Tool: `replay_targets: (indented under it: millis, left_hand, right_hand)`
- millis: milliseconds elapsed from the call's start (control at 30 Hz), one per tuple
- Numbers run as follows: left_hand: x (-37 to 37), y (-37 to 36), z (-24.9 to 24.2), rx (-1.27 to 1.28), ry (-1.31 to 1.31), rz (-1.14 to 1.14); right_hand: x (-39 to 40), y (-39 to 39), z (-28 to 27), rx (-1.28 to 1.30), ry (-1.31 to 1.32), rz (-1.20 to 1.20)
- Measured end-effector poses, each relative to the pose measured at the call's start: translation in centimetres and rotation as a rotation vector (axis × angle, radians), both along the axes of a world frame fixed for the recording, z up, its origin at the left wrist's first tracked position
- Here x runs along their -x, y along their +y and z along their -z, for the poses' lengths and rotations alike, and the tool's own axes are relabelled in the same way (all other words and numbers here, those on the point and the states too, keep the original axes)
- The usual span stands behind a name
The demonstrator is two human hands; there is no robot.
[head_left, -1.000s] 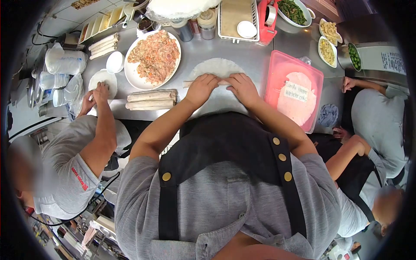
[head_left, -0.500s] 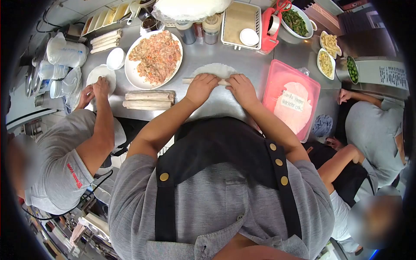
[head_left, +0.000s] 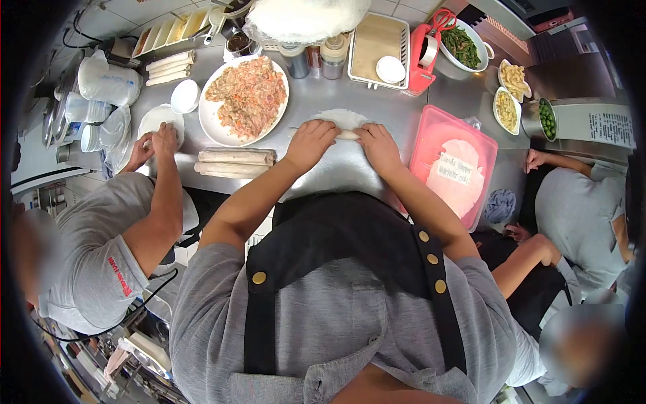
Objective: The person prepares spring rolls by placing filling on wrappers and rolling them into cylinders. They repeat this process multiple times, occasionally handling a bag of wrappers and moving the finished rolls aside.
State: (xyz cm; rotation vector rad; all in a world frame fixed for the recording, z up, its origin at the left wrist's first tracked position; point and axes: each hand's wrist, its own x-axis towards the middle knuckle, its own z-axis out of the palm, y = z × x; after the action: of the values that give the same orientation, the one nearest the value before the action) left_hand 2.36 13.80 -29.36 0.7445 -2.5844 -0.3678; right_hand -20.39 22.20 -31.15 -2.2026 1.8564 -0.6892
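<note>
In the head view, my left hand (head_left: 313, 143) and my right hand (head_left: 379, 147) rest side by side on a partly rolled spring roll (head_left: 346, 135). Fingers of both hands curl over it, covering much of its length. Beyond them the unrolled part of its pale round wrapper (head_left: 338, 117) lies flat on the steel counter (head_left: 330, 170). To the left, finished rolls (head_left: 235, 157) are stacked near the counter edge. Behind those stands a white plate (head_left: 206, 118) heaped with minced meat filling (head_left: 247, 96).
A co-worker's hands (head_left: 156, 145) work on another wrapper (head_left: 168, 118) at the left. On my right sits a pink lidded container (head_left: 420, 145) with a handwritten label. Sauce jars (head_left: 333, 57), a white basket (head_left: 356, 83) and a red tape dispenser (head_left: 420, 77) line the back.
The view has shifted slightly, so the counter items appear a little lower and to the right. Both hands stay on the roll, and somewhat less flat wrapper shows beyond it.
</note>
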Motion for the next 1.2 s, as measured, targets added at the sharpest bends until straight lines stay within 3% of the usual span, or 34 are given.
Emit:
replay_targets:
  millis: [167,233,400,867,933,1000,1067,1133,1200]
  left_hand:
    - [0.3,-1.5,1.0,-0.025,-0.032,0.010]
    - [0.4,-2.1,1.1,-0.046,-0.034,0.012]
    - [0.5,-1.6,-1.5,-0.113,-0.061,-0.046]
    - [-2.1,-1.8,0.5,-0.072,-0.086,-0.040]
    - [-2.2,-1.3,0.9,-0.083,-0.107,-0.036]
    - [-2.6,0.7,2.3,-0.134,-0.126,0.037]
    - [-2.7,3.7,1.5,-0.184,-0.170,0.051]
    - [-2.9,4.9,-2.1,-0.167,-0.031,0.065]
    - [-4.1,0.9,-4.2,-0.047,-0.009,-0.124]
  right_hand:
    - [-1.0,-0.4,-0.5,0.004,0.023,0.063]
    - [-1.8,-0.7,-1.8,0.140,0.045,0.096]
    - [-1.1,-1.1,-0.4,0.124,0.070,-0.008]
    - [0.5,-1.5,0.0,0.058,0.106,-0.006]
    - [1.1,-0.8,-0.2,-0.077,0.126,-0.054]
    - [2.2,0.6,-0.1,0.024,0.174,-0.174]
    - [3.2,2.0,-0.1,-0.018,0.150,-0.232]
    - [3.2,2.7,-0.9,-0.131,0.164,-0.213]
    - [1.5,2.2,-3.6,-0.091,0.192,-0.222]
